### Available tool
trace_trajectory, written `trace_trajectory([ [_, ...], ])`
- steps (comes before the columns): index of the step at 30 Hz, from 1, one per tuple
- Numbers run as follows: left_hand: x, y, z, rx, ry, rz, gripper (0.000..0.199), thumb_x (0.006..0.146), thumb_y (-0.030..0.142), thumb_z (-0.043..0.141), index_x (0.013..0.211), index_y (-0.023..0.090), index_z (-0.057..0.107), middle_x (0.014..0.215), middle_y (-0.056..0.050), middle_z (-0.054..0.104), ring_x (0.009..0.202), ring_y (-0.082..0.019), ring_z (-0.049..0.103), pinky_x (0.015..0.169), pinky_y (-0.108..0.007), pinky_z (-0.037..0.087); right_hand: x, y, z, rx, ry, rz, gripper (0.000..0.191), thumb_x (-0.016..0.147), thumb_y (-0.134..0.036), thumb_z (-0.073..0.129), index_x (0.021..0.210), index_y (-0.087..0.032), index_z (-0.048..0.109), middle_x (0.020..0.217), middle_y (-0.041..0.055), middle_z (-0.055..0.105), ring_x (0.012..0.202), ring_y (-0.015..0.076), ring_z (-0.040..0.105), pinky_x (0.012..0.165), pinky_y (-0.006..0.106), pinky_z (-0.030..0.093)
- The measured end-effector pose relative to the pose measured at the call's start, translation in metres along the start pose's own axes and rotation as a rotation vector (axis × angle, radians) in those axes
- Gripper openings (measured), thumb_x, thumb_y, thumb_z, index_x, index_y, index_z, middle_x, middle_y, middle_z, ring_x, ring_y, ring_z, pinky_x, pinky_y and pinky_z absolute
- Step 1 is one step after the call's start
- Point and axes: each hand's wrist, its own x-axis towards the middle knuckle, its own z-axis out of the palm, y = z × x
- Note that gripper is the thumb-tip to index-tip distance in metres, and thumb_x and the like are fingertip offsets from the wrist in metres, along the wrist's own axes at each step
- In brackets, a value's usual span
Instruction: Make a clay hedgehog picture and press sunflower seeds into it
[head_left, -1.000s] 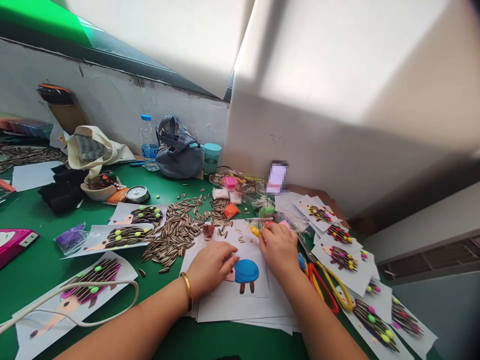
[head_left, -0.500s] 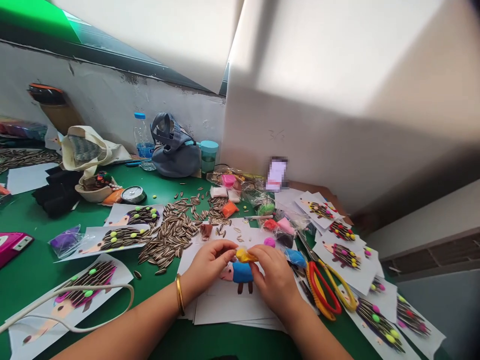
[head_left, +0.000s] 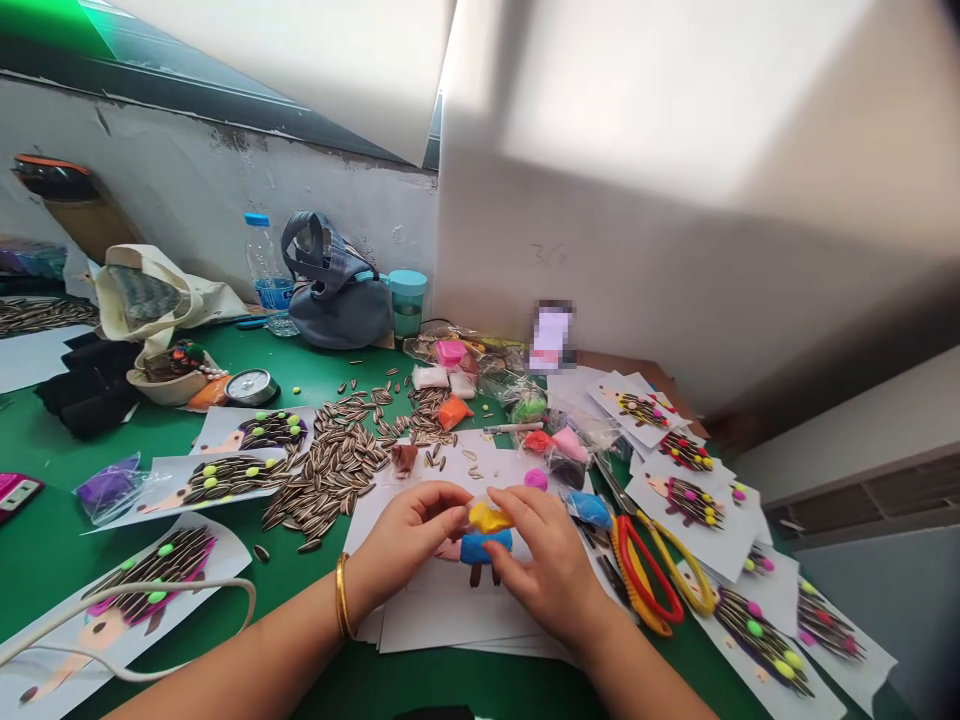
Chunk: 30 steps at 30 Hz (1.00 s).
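A small clear bag of yellow modelling clay [head_left: 489, 517] is held up in front of me over a stack of white paper [head_left: 427, 620]. My left hand [head_left: 416, 530] pinches its left edge between thumb and bent fingers. My right hand [head_left: 544, 550] curls round the other side, fingers at the top and thumb lower down. Beneath the bag, partly hidden by my hands, is an animal figure with a blue clay body [head_left: 480, 547], a pinkish head and brown legs. Loose sunflower seeds [head_left: 337, 460] lie left of the paper, and brown clay [head_left: 403, 458] sits at its upper edge.
Scissors with red and yellow handles [head_left: 649, 575] lie right of my right hand, near a blue clay packet [head_left: 589, 508]. Finished hedgehog pictures [head_left: 686, 500] spread along the right, others at left near a white cable [head_left: 247, 600]. Bags and bottles line the wall.
The view has turned slightly right. The yellow clay bag now shows more between my hands, and my right thumb is farther below my fingers. Both hands still hold it.
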Motion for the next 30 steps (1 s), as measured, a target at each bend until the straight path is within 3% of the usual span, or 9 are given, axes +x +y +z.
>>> trace_trajectory([
  [7,-0.001,-0.002,-0.001,-0.085,-0.120,-0.049,0.043,0.070,0.043,0.082,0.101,0.018,0.065,0.093,-0.004,0.067,0.086,-0.020,0.065,0.071,-0.031,0.057,0.000,-0.001,0.003,0.059,0.004,-0.023,0.027,0.097,-0.027,0.055,0.124,-0.024,0.058,0.107,0.0079,0.067,0.096,0.0228,0.058,0.086,0.039,0.045],
  [12,-0.004,0.000,-0.001,-0.023,-0.134,-0.027,0.032,0.079,0.043,0.075,0.095,0.018,0.064,0.088,-0.002,0.064,0.081,-0.018,0.064,0.070,-0.030,0.054,0.002,-0.008,0.004,0.103,-0.015,-0.032,0.020,0.096,-0.026,0.056,0.115,-0.023,0.060,0.101,0.0078,0.068,0.090,0.0225,0.059,0.078,0.035,0.046],
  [16,-0.006,-0.001,0.003,0.313,-0.023,0.184,0.021,0.086,0.038,0.066,0.080,0.018,0.065,0.079,-0.002,0.062,0.074,-0.017,0.059,0.067,-0.029,0.049,0.000,-0.012,0.008,0.071,-0.001,-0.076,0.026,0.097,-0.029,0.055,0.122,-0.020,0.057,0.100,0.0094,0.068,0.087,0.0235,0.060,0.076,0.036,0.046],
  [19,-0.007,-0.004,0.006,0.561,0.038,0.346,0.024,0.090,0.032,0.060,0.071,0.018,0.063,0.073,-0.002,0.060,0.071,-0.016,0.054,0.066,-0.029,0.044,-0.001,-0.014,0.013,0.055,0.002,-0.076,0.025,0.098,-0.028,0.051,0.120,-0.019,0.058,0.093,0.0082,0.069,0.083,0.0228,0.060,0.074,0.036,0.045],
  [23,-0.009,-0.005,0.006,0.597,0.037,0.351,0.022,0.091,0.032,0.059,0.075,0.019,0.065,0.075,-0.002,0.063,0.071,-0.016,0.057,0.065,-0.027,0.044,0.001,-0.011,0.011,0.068,-0.027,-0.049,0.024,0.098,-0.029,0.053,0.119,-0.019,0.060,0.095,0.0077,0.069,0.086,0.0224,0.061,0.077,0.036,0.045],
  [27,-0.005,-0.002,0.001,0.546,0.150,0.357,0.019,0.090,0.032,0.059,0.080,0.020,0.069,0.074,-0.001,0.066,0.070,-0.016,0.061,0.066,-0.027,0.046,0.004,-0.003,0.002,0.049,-0.036,-0.034,0.024,0.096,-0.028,0.055,0.118,-0.020,0.062,0.101,0.0079,0.071,0.091,0.0227,0.062,0.080,0.037,0.045],
  [30,0.000,-0.002,-0.003,0.494,0.167,0.319,0.018,0.088,0.034,0.060,0.084,0.020,0.071,0.079,-0.003,0.070,0.071,-0.017,0.064,0.066,-0.028,0.050,0.004,0.005,0.000,0.040,-0.024,-0.019,0.022,0.096,-0.026,0.055,0.116,-0.022,0.063,0.102,0.0070,0.072,0.093,0.0227,0.063,0.081,0.037,0.046],
])
